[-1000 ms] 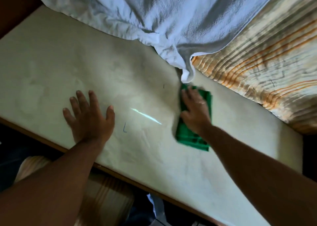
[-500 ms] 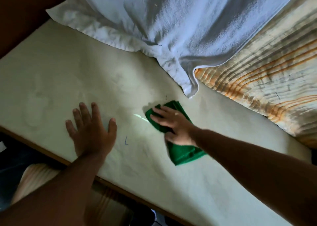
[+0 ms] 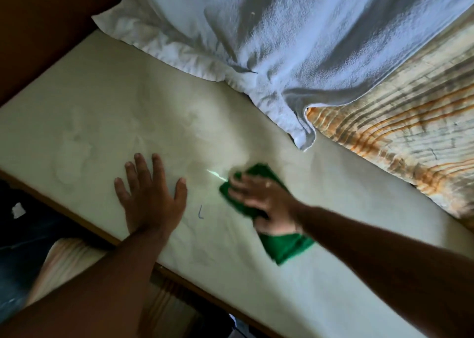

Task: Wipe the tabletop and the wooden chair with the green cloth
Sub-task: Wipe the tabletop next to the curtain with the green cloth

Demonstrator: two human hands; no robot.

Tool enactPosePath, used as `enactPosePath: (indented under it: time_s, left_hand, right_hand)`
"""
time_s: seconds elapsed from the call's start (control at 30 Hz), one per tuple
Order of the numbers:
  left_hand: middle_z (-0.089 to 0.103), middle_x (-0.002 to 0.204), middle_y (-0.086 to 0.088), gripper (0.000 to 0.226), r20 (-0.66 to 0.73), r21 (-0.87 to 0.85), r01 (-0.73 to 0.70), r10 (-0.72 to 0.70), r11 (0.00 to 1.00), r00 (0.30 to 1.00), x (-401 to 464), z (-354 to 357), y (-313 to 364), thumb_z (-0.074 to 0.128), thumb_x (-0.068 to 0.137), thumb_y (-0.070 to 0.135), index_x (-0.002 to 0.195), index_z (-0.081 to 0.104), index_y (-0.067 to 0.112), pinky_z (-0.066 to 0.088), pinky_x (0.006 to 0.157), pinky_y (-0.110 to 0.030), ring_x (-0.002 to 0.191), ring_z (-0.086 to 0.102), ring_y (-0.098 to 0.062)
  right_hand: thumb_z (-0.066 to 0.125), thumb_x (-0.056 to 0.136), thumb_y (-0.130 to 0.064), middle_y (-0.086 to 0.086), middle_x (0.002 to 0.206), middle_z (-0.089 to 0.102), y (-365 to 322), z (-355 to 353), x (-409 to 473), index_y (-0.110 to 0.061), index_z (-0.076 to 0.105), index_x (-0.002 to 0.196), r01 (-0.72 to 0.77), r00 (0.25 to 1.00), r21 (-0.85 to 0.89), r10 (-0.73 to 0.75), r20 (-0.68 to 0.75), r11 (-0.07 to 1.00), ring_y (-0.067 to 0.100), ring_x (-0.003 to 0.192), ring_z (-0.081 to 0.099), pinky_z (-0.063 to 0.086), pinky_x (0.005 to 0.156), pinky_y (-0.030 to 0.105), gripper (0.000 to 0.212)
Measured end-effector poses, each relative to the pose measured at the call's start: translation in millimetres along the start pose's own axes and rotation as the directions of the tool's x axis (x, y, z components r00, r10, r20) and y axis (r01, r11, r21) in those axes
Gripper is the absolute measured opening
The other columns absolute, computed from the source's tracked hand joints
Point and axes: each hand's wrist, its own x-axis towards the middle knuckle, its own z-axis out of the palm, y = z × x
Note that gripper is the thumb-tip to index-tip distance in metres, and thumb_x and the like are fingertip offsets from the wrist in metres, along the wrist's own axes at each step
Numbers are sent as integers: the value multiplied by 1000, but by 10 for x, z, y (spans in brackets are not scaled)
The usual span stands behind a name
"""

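Note:
The folded green cloth lies on the pale cream tabletop, near its middle. My right hand presses flat on top of the cloth, fingers spread and pointing left, blurred by motion. My left hand rests palm down on the bare tabletop just left of the cloth, fingers spread, holding nothing. A small blue pen mark sits between the two hands. No wooden chair is identifiable in view.
A white towel hangs over the table's far side, its corner reaching down near the cloth. A striped orange and beige fabric covers the far right. The table's brown wooden front edge runs diagonally; dark floor lies below.
My right hand has slid the green cloth from the towel's corner toward the left and nearer to me, close to the left hand. The left hand has stayed planted.

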Motion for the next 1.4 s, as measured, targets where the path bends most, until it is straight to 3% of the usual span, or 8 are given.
enactPosePath:
  time_s: [0.17,0.3,0.5,0.67,0.97,1.1,1.23,1.4]
  left_hand:
    - [17,165,-22,79,9,31,-4,4,999,1000,22,35,-11,29,92,59,158,18,16,11,120,-61,151,17,-41]
    - [14,167,-19,75,42,7,-24,24,1000,999,48,18,-64,31,95,56,158,18,18,8,122,-58,153,14,-37]
    - [11,168,-16,71,27,-23,-38,38,999,999,20,-8,-93,30,98,55,159,18,20,5,123,-54,155,10,-34]
    - [9,168,-14,71,29,-18,-26,27,999,999,31,28,-128,27,99,56,159,15,21,3,124,-53,155,7,-32]
    - [14,167,-18,75,6,-30,-22,23,999,1000,20,46,-89,28,93,58,158,21,20,7,123,-56,154,12,-35]
    - [17,166,-19,77,-13,-19,-12,11,1000,1000,36,67,-75,29,91,58,157,23,19,8,122,-57,153,14,-36]
    - [17,166,-19,77,-13,-14,0,0,1000,1000,37,72,-64,28,90,57,156,23,19,8,121,-58,153,14,-37]
    - [13,167,-18,79,12,2,-3,3,1000,1000,24,67,-84,22,90,60,158,20,20,5,122,-57,154,10,-36]
  right_hand:
    - [43,80,-34,7,166,12,191,-201,692,-23,22,156,-381,923,-61,376,-77,923,34,151,10,14,121,48,80]
    - [48,73,-35,13,163,21,-448,231,384,-17,29,154,-34,997,-120,41,60,992,38,149,17,21,118,55,85]
    - [58,79,-35,3,165,16,-675,351,-66,-23,24,156,296,915,-58,-266,302,953,26,151,6,9,122,52,85]
    - [49,88,-41,7,167,6,-286,-24,809,-22,12,158,-159,985,-220,170,36,963,30,152,4,8,123,43,81]
    - [42,92,-51,0,164,19,-548,780,-1511,-32,19,156,73,997,-198,-66,39,978,31,149,20,24,118,56,70]
    - [44,88,-42,22,155,36,378,291,-1563,-18,32,152,-334,943,-232,323,-83,914,50,138,34,29,112,58,70]
    - [39,87,-48,15,162,24,166,291,-921,-19,28,154,-578,810,-147,542,-223,803,47,145,22,23,116,58,74]
    - [42,92,-44,8,162,28,-755,867,-671,-20,31,153,-75,991,-199,50,-128,977,37,149,19,16,120,56,67]
